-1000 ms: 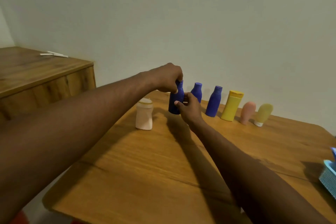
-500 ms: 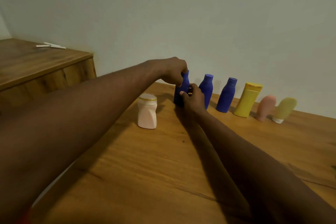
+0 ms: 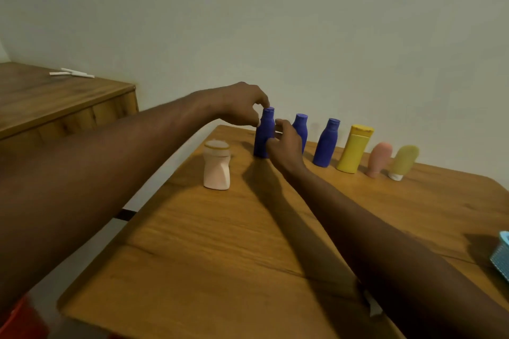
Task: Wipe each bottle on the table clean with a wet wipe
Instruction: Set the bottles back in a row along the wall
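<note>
Several bottles stand in a row along the wall on the wooden table (image 3: 220, 256): three blue ones, a yellow one (image 3: 354, 150), a pink one (image 3: 378, 158) and an olive one (image 3: 403, 161). A pale pink bottle (image 3: 217, 165) stands apart in front on the left. My left hand (image 3: 242, 106) hovers over the leftmost blue bottle (image 3: 263, 135), with a fingertip touching its cap. My right hand (image 3: 286, 146) curls against that bottle's right side, thumb on its body. I see no wipe in either hand.
A blue basket (image 3: 501, 256) sits at the table's right edge. A wooden cabinet (image 3: 55, 107) with white sticks (image 3: 71, 73) on top stands to the left. A small white scrap (image 3: 373, 308) shows beneath my right forearm.
The leftmost blue bottle was set down into the row. My left hand, which gripped its top, has loosened and lifted, so the cap shows. My right hand stays beside it.
</note>
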The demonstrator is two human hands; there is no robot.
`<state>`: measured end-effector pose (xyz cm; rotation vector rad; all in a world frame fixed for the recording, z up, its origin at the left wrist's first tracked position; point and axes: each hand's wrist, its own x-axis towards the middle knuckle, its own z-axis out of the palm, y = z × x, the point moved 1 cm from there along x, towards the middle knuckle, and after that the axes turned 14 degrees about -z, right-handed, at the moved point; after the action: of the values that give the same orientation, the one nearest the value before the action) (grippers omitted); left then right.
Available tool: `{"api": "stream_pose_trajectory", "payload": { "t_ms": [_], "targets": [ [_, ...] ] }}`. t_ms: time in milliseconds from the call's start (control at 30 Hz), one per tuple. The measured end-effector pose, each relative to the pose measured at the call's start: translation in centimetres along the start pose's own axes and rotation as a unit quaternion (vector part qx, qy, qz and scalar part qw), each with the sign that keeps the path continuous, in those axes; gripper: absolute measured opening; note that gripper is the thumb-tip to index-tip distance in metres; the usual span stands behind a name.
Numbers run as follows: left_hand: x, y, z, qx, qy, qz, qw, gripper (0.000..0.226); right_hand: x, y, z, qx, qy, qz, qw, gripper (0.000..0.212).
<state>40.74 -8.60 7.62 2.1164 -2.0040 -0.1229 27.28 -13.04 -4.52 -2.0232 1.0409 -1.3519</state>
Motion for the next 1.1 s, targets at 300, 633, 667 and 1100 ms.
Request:
{"api": "stream_pose_trajectory", "payload": {
  "t_ms": [300, 633, 667, 1100],
  "targets": [
    [-5.8, -4.1, 0.3, -0.009, 0.002, -0.058, 0.998, 0.056, -5.3, -4.8, 2.4, 0.034, -0.134, -0.033, 0.99, 0.07],
    [-8.3, -8.0, 4.7, -0.074, 0.061, -0.088, 0.992, 0.051, -7.7, -3.4, 6.4, 0.041, -0.125, 0.014, 0.991, 0.051],
    [-8.4, -8.3, 5.0, -0.084, 0.074, -0.086, 0.99, 0.05, -7.8, -3.3, 6.5, 0.039, -0.12, 0.011, 0.992, 0.047],
    [-2.9, -9.7, 5.5, -0.209, 0.108, -0.069, 0.969, 0.054, -1.6, -1.1, 7.6, 0.031, -0.044, -0.006, 0.999, 0.042]
  ]
}}
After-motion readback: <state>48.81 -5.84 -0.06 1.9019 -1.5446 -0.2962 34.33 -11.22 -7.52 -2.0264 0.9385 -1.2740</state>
